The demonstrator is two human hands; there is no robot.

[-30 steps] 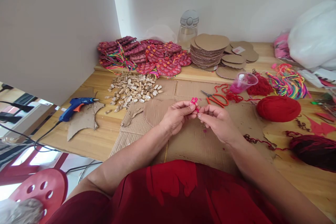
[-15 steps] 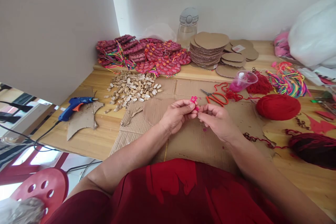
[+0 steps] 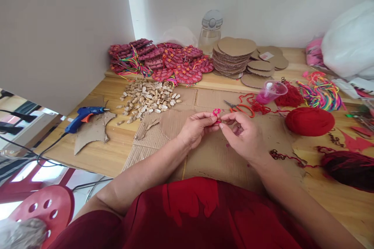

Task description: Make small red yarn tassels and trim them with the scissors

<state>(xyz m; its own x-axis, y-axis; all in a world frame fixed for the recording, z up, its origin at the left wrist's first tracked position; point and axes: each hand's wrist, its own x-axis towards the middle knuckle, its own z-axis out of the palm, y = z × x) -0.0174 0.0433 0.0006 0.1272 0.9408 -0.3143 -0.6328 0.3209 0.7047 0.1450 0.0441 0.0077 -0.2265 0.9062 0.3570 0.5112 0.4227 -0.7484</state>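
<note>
Between thumb and forefinger, my left hand (image 3: pixel 199 127) pinches a small bright pink lacy ring-shaped piece (image 3: pixel 216 112). Its scalloped loop sticks up above the fingertips. My right hand (image 3: pixel 240 131) meets it from the other side, thumb and forefinger closed at the lower edge of the same piece. The fingers hide the rest of it. Both hands are over a brown cardboard sheet (image 3: pixel 210 163). Orange-handled scissors (image 3: pixel 244 110) lie just beyond the right hand.
Peanut shells (image 3: pixel 152 97) lie left of centre, near a blue glue gun (image 3: pixel 84 117). Behind are decorated red pieces (image 3: pixel 187 74), stacked cardboard shapes (image 3: pixel 233 56) and a bottle (image 3: pixel 210 31). To the right are a tipped plastic cup (image 3: pixel 271 92), red yarn (image 3: pixel 309 121) and dark yarn (image 3: pixel 349 168).
My right hand has turned, its fingers now more curled and raised at the pink piece. The pink loop shows more openly as a ring. My left hand has barely moved.
</note>
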